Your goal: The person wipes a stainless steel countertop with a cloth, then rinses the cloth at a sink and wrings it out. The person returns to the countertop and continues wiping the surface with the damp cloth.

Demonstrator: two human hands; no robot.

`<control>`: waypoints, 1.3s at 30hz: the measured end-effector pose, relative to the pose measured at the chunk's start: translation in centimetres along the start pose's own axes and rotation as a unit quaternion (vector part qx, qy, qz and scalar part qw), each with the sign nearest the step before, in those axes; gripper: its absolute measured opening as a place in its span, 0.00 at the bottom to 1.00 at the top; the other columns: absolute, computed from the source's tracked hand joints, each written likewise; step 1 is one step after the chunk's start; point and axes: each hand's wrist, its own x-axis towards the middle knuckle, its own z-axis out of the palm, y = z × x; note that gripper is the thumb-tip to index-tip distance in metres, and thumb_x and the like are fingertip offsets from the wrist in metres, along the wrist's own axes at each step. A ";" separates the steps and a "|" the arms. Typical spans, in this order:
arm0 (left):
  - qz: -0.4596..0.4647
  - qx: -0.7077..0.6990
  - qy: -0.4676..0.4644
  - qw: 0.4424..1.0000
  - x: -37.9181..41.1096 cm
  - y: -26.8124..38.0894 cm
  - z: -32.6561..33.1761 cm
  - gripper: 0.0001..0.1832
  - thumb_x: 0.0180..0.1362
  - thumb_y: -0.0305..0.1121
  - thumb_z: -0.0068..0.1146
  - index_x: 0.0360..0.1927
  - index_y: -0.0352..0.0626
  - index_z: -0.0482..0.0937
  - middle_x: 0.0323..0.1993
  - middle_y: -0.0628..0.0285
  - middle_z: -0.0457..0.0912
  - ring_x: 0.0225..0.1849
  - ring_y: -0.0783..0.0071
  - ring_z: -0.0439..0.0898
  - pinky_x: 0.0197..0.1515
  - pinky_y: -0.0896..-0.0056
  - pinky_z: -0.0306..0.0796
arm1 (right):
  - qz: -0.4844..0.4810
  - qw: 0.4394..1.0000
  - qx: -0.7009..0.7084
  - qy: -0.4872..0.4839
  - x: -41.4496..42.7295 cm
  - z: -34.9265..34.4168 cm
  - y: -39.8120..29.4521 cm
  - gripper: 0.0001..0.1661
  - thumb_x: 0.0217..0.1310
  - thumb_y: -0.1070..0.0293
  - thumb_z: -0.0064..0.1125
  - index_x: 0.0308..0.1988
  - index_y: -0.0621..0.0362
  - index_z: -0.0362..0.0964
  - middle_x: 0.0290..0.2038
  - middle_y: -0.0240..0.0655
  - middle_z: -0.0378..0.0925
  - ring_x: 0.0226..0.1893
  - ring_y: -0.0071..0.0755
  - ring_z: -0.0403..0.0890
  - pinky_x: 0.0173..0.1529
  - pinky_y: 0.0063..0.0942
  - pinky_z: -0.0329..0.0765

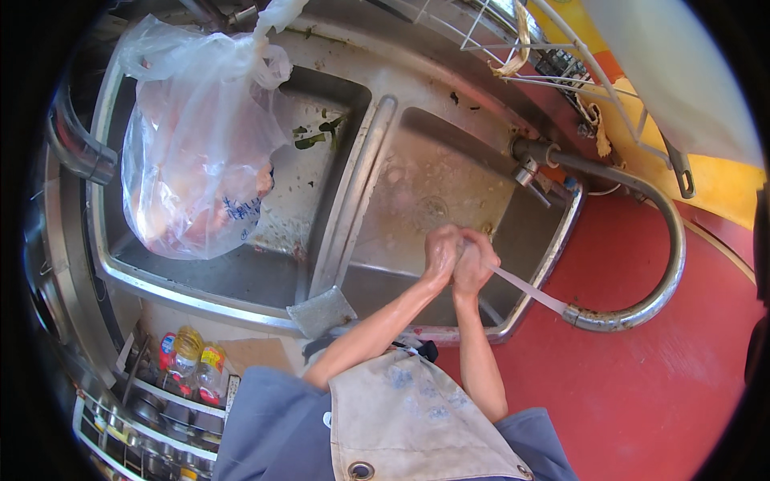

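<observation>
Both hands are together over the right basin [391,198] of a double stainless steel sink. My left hand [443,251] presses against my right hand [476,261], their fingers bent around each other. A stream of water from the curved metal faucet [625,315] reaches my right hand. Whether anything lies between the palms is hidden. Shallow water covers the basin floor around a round drain [434,209]. In the left basin [319,192] hangs or rests a clear plastic bag [198,150] with pinkish, raw-looking meat inside.
A scouring pad [323,312] lies on the sink's front rim. Green leaf scraps [310,142] are in the left basin. Another metal spout [90,156] reaches in at far left. Plastic bottles [210,367] stand at lower left. A white wire rack [577,78] is at upper right.
</observation>
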 end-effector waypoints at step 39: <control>-0.166 -0.036 -0.128 0.977 0.3 0.7 -0.2 0.08 0.46 0.29 0.53 0.30 0.41 0.78 0.29 0.65 0.77 0.30 0.75 0.75 0.31 0.74 0.69 | -0.014 0.975 0.215 0.061 17.7 -3.5 2.8 0.25 0.53 0.81 0.63 0.52 0.63 0.69 0.42 0.32 0.75 0.38 0.22 0.75 0.38 0.18 0.72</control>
